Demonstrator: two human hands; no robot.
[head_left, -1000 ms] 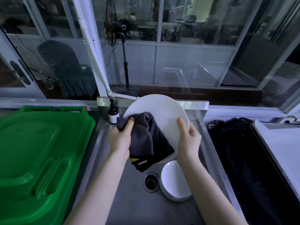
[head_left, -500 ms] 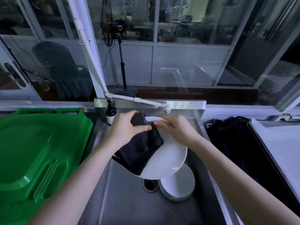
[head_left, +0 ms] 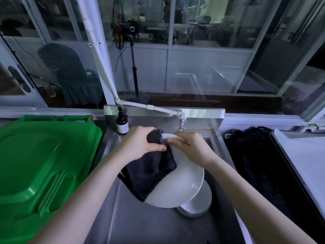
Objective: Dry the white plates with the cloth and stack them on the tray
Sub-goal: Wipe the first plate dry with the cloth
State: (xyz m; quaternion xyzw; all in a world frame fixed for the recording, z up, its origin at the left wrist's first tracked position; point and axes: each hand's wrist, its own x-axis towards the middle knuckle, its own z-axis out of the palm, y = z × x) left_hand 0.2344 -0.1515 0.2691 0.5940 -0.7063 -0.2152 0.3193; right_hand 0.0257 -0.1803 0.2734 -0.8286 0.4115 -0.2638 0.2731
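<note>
A white plate [head_left: 182, 185] is held tilted over the steel sink [head_left: 158, 226]. My right hand [head_left: 191, 147] grips its far rim. My left hand [head_left: 142, 143] grips a dark cloth [head_left: 151, 173] bunched against the plate's upper left edge; the cloth drapes down over the plate's left side. Below the held plate, a second white plate [head_left: 200, 205] lies in the sink, partly hidden. The tray [head_left: 302, 155] with a white lining sits at the far right.
A green bin lid [head_left: 40, 164] fills the left side. A brown pump bottle [head_left: 122, 123] stands at the sink's back left corner. A white tap pipe [head_left: 158, 110] ends just above my hands. Dark fabric [head_left: 255, 164] lies between the sink and the tray.
The plate has been tipped from upright to lying flatter and lower over the sink. Both hands came together at its far rim, the cloth bunching at the top edge.
</note>
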